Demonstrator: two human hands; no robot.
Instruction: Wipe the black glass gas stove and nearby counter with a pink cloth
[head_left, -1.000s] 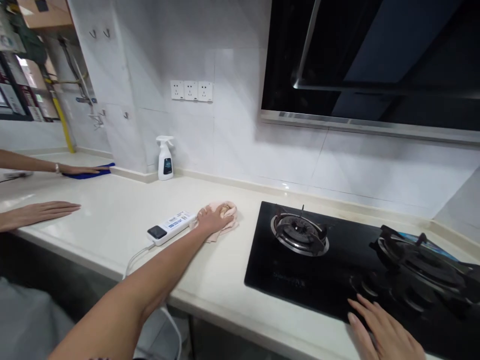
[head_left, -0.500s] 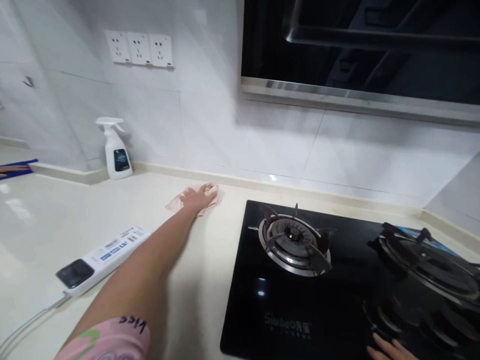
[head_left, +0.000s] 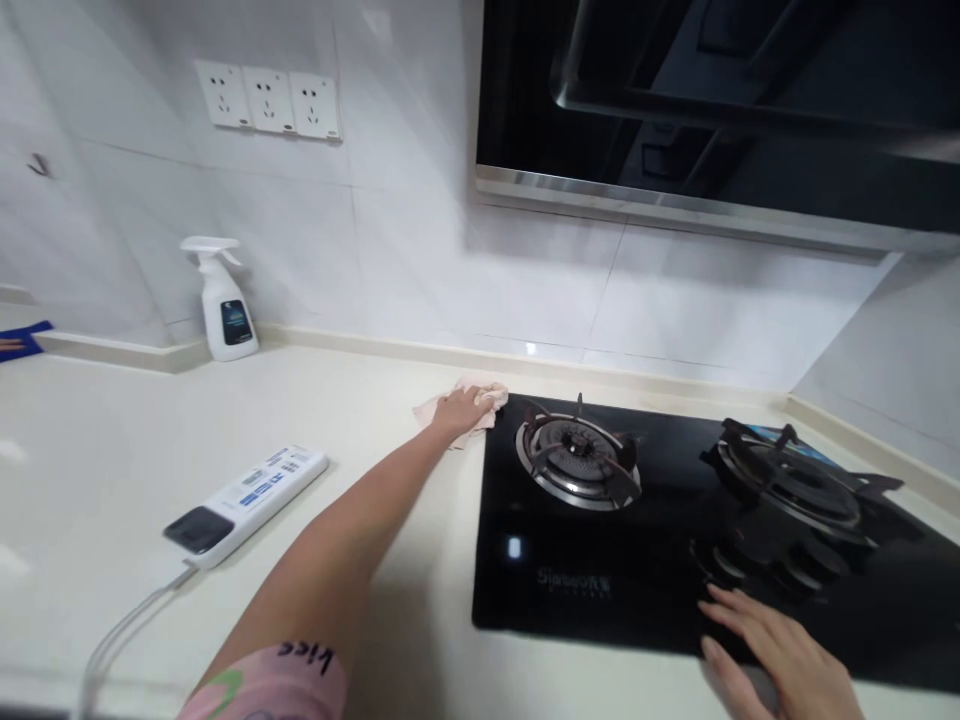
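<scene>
Countertop (head_left: pixel 112 440), cream, bearing from the left: a white spray bottle (head_left: pixel 223 300) upright against the wall at 10 o'clock and a white power strip (head_left: pixel 246 498) lying flat at 8 o'clock. Left hand (head_left: pixel 463 408), arm outstretched toward 12 o'clock, fingers curled down and pressing on a pink cloth (head_left: pixel 471 400) that lies on the counter touching the hob's back-left corner. Black gas hob (head_left: pixel 637 580) with two burners at 3 o'clock; right hand (head_left: pixel 780 660) at 5 o'clock rests flat, fingers spread, holding nothing, on its front edge near the knobs (head_left: pixel 765 565).
</scene>
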